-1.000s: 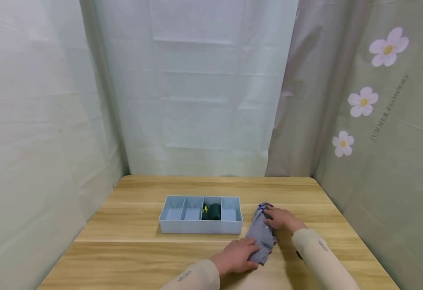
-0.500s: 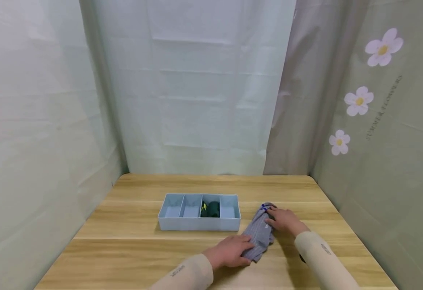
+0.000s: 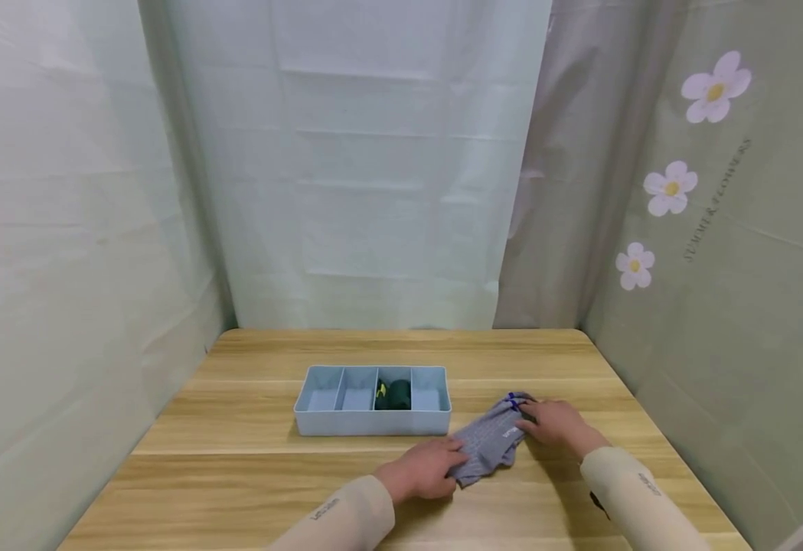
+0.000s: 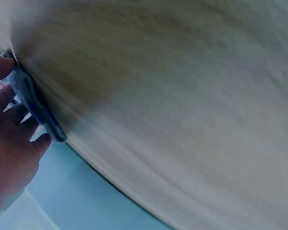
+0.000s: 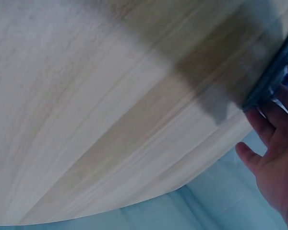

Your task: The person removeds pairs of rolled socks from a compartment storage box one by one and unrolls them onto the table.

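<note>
A grey ribbed sock (image 3: 489,441) with blue stripes at its cuff and small white lettering lies slantwise on the wooden table. My left hand (image 3: 420,468) touches its lower left end; in the left wrist view the fingers (image 4: 13,115) are spread along the cloth's edge. At the cuff end, my right hand (image 3: 559,425) pinches the fabric between thumb and fingertips. Only a sliver of the sock (image 5: 269,79) shows in the right wrist view, where the thumb is mostly cut off. Cloth beneath the fingertips is hidden.
Behind the left hand stands a light blue divided box (image 3: 372,423). A rolled dark green sock (image 3: 399,395) with a yellow mark sits in its third compartment from the left. Pale curtains (image 3: 387,191) enclose the wooden table (image 3: 236,428) on three sides.
The sock has turned clockwise, its lower end shifting left with my left hand and its cuff slightly right with my right hand. The head view has shifted a little; the box stays put.
</note>
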### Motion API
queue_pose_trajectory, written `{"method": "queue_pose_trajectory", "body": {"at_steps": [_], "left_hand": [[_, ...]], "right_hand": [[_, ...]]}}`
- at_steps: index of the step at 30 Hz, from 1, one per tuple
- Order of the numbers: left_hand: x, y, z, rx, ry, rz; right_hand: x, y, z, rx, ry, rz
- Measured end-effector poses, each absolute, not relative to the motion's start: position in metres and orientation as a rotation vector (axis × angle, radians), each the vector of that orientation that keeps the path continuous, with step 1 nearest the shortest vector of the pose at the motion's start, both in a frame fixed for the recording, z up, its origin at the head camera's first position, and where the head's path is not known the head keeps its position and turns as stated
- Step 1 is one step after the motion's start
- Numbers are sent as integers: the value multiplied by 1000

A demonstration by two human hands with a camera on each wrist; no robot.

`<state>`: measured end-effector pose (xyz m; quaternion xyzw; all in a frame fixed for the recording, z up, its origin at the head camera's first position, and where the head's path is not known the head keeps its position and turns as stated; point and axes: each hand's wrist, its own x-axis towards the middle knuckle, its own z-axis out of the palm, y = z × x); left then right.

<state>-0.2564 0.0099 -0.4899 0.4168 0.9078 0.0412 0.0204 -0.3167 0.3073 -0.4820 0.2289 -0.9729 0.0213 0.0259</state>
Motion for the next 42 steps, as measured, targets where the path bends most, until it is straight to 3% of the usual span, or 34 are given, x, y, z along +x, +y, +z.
{"method": "queue_pose_trajectory", "body": {"at_steps": [11, 20, 42], "left_hand": [[-252, 27, -498, 1114, 2968, 155], [-248, 41, -504, 1089, 3021, 84], [-250, 23, -500, 1160, 2854, 43]], "right_hand": [[-318, 298, -484, 912, -2631, 21], [-313, 298, -495, 795, -3039, 222], [-305, 328, -508, 758, -2987, 374]]}}
